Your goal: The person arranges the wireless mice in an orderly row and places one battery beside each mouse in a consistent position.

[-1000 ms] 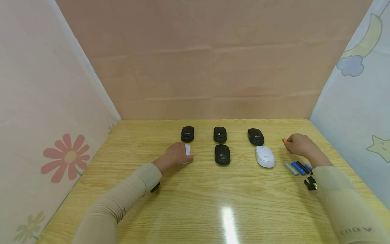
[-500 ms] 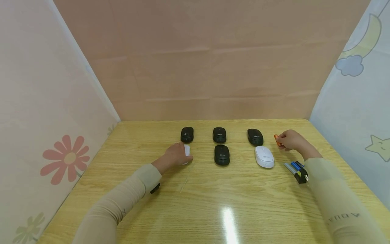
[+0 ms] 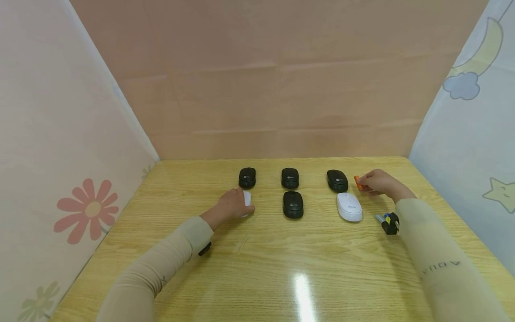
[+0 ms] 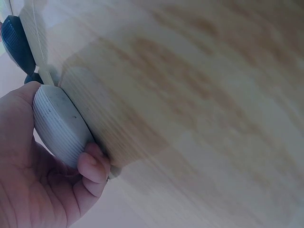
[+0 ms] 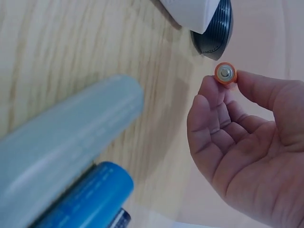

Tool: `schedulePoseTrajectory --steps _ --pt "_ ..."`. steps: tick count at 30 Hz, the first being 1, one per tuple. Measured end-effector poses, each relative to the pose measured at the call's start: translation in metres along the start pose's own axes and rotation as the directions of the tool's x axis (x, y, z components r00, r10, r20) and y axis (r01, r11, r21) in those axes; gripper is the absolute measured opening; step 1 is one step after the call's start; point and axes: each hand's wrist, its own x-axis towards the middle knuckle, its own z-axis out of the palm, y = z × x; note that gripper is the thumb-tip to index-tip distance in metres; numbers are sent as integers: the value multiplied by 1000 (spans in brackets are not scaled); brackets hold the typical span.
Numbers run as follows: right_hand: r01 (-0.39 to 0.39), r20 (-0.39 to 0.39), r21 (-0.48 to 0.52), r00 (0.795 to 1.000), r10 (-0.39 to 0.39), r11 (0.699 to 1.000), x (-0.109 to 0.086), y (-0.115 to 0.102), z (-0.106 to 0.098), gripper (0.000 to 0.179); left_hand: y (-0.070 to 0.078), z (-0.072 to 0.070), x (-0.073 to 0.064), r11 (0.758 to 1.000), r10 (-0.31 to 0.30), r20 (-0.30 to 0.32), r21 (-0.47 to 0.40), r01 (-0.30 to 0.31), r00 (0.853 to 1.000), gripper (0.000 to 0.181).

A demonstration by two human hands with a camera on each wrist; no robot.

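Right hand [image 3: 377, 182], pinching a cylindrical battery [image 5: 225, 72], moved leftward — left hand [image 3: 232, 204] grips ribbed mouse [image 4: 61, 126].

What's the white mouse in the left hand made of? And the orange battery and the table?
Held white mouse: probably plastic, matte; its ribbed side shows soft shading.
Orange battery: silvery end, likely metal; the smooth orange wrap may be plastic.
Table: wood or wood print, glossy, with grain and a bright reflection.

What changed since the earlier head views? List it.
The right hand moved left, bringing the pinched orange cylindrical battery nearer the rear-right black oval mouse; nothing was let go. The left hand still holds the white ribbed mouse, and neither mouse moved.
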Motion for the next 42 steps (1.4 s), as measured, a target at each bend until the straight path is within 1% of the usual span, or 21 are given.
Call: schedulePoseTrajectory --steps 7,11,14,20,32,38,42 --pt "6 30 23 1000 -7 1000 6 -5 2 35 1 -2 -1 1000 -4 -4 -16 4 1000 75" --pt "-4 35 34 999 3 999 12 -5 4 30 0 -2 -1 1000 -2 -4 -3 2 1000 77" --pt "-18 38 24 999 17 1000 15 -5 6 27 0 -1 -1 1000 6 0 17 -6 1000 78" --pt "-34 22 -5 999 34 999 17 -7 11 27 0 1 1 1000 18 -1 7 -18 1000 75" --pt "-50 4 -44 999 51 998 22 -8 14 24 1 -1 0 1000 5 1 21 -5 1000 77" --pt "-47 -22 -66 999 45 997 24 -8 15 24 1 -1 0 1000 3 2 27 -3 1000 77" --pt "-63 -36 -87 998 60 994 23 -9 17 24 0 -1 0 1000 2 4 31 -2 1000 78"
